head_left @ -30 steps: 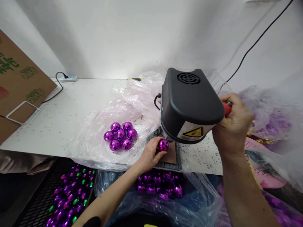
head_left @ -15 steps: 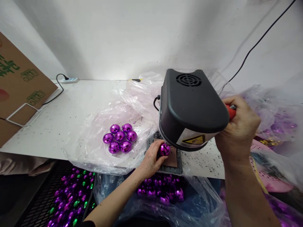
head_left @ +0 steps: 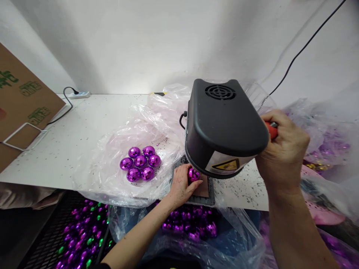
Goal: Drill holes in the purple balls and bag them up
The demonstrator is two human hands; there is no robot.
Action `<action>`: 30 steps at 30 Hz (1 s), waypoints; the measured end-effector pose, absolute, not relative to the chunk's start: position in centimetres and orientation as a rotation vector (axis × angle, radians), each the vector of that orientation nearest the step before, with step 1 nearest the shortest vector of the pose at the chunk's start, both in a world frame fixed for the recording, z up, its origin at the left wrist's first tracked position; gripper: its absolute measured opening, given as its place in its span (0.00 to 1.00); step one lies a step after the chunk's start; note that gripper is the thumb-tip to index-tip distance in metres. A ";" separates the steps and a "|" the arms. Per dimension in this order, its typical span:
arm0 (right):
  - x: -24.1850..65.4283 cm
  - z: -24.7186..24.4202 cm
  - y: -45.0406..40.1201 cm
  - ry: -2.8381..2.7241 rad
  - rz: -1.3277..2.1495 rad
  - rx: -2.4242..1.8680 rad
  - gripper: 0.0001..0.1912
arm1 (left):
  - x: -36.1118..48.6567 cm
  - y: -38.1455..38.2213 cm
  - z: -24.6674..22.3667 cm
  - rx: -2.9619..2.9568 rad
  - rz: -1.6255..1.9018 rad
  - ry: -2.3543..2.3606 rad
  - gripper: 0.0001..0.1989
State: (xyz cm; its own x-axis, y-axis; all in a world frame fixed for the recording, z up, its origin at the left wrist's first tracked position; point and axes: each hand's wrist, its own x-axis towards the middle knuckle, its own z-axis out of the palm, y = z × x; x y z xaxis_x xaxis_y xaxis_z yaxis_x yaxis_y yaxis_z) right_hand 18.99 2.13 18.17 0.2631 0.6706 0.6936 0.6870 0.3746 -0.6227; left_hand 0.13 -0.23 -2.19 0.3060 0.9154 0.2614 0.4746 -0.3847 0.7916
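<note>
A black press-like machine (head_left: 227, 123) with a round vent and a yellow warning label stands over a dark base plate (head_left: 211, 194). My right hand (head_left: 284, 149) is closed around the red handle (head_left: 271, 130) on its right side. Below the machine, my left hand (head_left: 181, 183) pinches a shiny purple faceted ball (head_left: 193, 174) between thumb and fingers, just above a brown pad (head_left: 204, 186) on the base. The machine's housing hides what lies beneath it. To the left, several matching purple balls (head_left: 140, 161) form a tight cluster on clear plastic sheeting (head_left: 106, 164).
Purple balls (head_left: 193, 224) fill a plastic-lined bin below the table edge. A black crate (head_left: 42, 231) at lower left holds purple and green pieces. A cardboard box (head_left: 25, 108) and a power strip (head_left: 80, 95) are on the left; a pink basket (head_left: 322, 213) sits at right.
The whole view has shifted slightly. My left hand still pinches the purple ball under the machine, and my right hand stays on the red handle.
</note>
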 end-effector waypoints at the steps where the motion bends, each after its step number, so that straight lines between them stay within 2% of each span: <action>1: 19.0 18.2 2.1 -1.428 -0.013 -1.316 0.15 | 0.2 -0.3 -2.4 2.015 0.966 1.234 0.20; 15: 19.2 18.7 1.9 -1.466 0.078 -1.306 0.15 | -0.1 -0.7 -2.1 2.059 0.832 1.199 0.21; 19: 19.5 18.8 1.9 -1.514 0.073 -1.299 0.12 | 0.3 -0.6 -1.9 2.025 0.849 1.230 0.18; 21: 19.7 19.0 1.9 -1.523 0.074 -1.317 0.14 | 0.6 -0.6 -1.9 2.015 0.868 1.256 0.15; 25: 20.4 19.7 2.0 -1.610 0.220 -1.327 0.23 | 0.9 -0.6 -2.0 1.962 0.888 1.277 0.14; 30: 20.6 20.5 1.9 -1.667 0.258 -1.379 0.20 | 0.7 -0.5 -1.6 1.946 0.876 1.243 0.16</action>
State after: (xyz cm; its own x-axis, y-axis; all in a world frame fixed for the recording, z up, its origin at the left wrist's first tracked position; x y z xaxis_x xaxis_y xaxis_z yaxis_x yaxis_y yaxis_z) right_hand 20.57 1.86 20.47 0.0580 0.8579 0.5105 0.6639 0.3487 -0.6615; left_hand 0.74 -0.53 -1.59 0.3244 0.9277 0.1847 0.4858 -0.3309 0.8090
